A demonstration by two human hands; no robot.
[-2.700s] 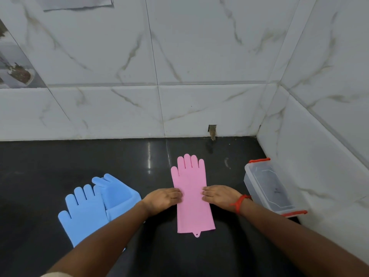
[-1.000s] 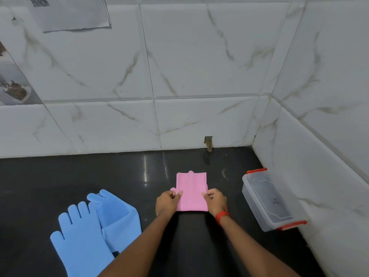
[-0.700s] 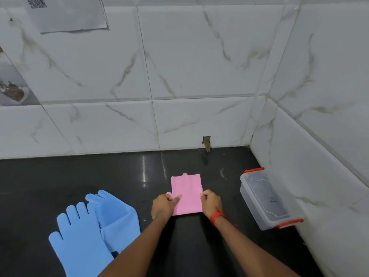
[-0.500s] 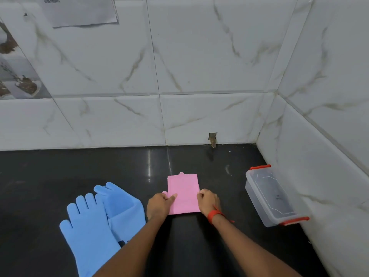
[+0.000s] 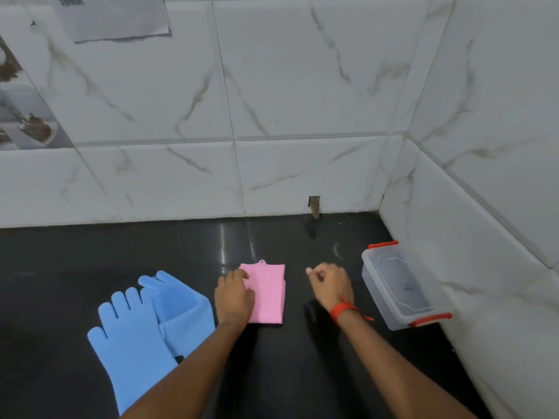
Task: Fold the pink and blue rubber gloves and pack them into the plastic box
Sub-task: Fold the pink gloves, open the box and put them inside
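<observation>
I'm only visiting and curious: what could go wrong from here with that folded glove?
The folded pink rubber glove is pinned only by the left hand; the right hand is off it, so it may spring open. The clear plastic box with red clips looks narrow, so the fold may not fit flat. Two blue rubber gloves lie overlapped, unfolded.

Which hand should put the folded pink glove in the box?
Probably the right hand: it is free and lies between the pink glove and the plastic box. The left hand presses the glove.
</observation>
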